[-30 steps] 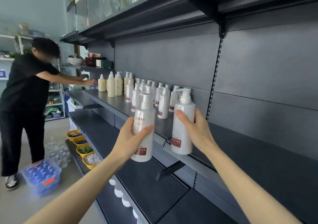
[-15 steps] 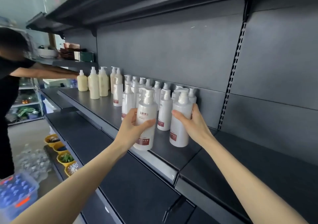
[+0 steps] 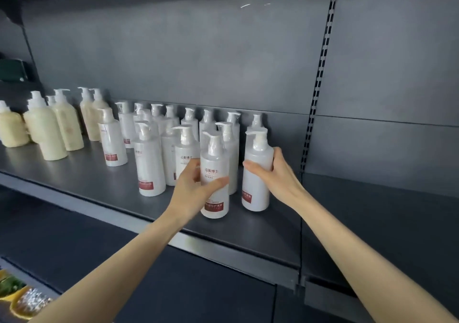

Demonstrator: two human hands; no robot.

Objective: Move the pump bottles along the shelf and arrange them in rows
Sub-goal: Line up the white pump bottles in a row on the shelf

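The left hand (image 3: 192, 186) is wrapping its fingers around the middle of 1 white pump bottle (image 3: 214, 173), thumb across the label, while the right hand (image 3: 272, 173) is clasping a 2nd white pump bottle (image 3: 255, 171), fingers curled behind it and thumb pressing the front. Both bottles are standing upright on the gray metal shelf (image 3: 248, 233), toward its right end and nearer its front edge than the white rows (image 3: 173, 121) lining the back edge; cream pump bottles (image 3: 44, 129) are grouping at the left end. Risk, as I judge it: the left bottle is sitting close to its neighbours, so a sideways push could be toppling several, and a shove forward could be sending 1 off the front edge.
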